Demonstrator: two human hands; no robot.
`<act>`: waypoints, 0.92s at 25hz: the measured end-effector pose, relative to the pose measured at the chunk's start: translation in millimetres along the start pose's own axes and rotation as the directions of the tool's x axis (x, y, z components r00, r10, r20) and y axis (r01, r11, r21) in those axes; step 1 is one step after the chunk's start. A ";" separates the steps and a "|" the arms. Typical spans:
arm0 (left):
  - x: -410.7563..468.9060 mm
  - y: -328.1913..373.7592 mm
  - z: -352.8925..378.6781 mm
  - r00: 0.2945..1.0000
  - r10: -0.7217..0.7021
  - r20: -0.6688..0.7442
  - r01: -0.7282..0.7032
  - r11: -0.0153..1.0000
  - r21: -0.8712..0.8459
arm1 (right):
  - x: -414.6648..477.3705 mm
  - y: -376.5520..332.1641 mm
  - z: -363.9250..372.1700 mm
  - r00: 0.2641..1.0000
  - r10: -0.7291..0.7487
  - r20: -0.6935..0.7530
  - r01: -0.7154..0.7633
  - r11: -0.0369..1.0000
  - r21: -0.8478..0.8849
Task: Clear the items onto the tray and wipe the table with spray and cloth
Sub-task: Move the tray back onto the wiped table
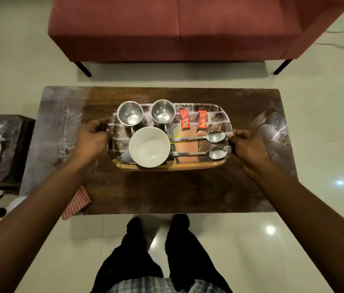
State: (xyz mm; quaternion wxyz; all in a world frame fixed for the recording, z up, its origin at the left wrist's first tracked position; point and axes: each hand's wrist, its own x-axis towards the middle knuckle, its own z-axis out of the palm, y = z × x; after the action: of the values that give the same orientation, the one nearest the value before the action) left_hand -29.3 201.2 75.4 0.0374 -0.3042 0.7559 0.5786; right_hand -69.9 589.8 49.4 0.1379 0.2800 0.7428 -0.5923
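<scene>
Tray on table, long axis nine-to-three; left hand and right hand clamped on its short ends, spoons bowl-ends toward three.

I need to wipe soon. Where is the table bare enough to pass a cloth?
Bare wood shows along the near edge of the table, between the tray and the checked cloth, and at both short ends beyond the left hand and right hand. The middle is crowded by the tray.
</scene>
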 end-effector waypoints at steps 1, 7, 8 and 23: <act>3.7 -7.0 12.3 1.000 -0.021 -0.001 0.021 1.000 0.001 | 10.7 10.1 -2.4 1.000 0.021 -0.008 -0.021 1.000 0.001; 45.2 -49.7 54.1 0.998 -0.061 0.025 0.060 0.997 0.045 | 66.3 57.4 5.9 0.996 0.084 -0.003 -0.084 0.995 -0.061; 53.0 -56.1 58.2 0.997 -0.079 0.027 0.077 0.995 0.063 | 75.3 63.5 10.5 0.996 0.091 -0.007 -0.091 0.993 -0.079; 167.9 -165.3 112.7 0.992 -0.125 0.013 0.123 0.989 0.084 | 183.6 138.9 66.8 0.993 0.113 -0.025 -0.116 0.972 -0.203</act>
State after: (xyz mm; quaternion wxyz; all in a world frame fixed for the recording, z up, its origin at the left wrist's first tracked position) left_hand -115.7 208.4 -170.9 0.0927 -0.3436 0.7586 0.5457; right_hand -145.7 591.9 -178.1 0.1948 0.3105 0.7833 -0.5021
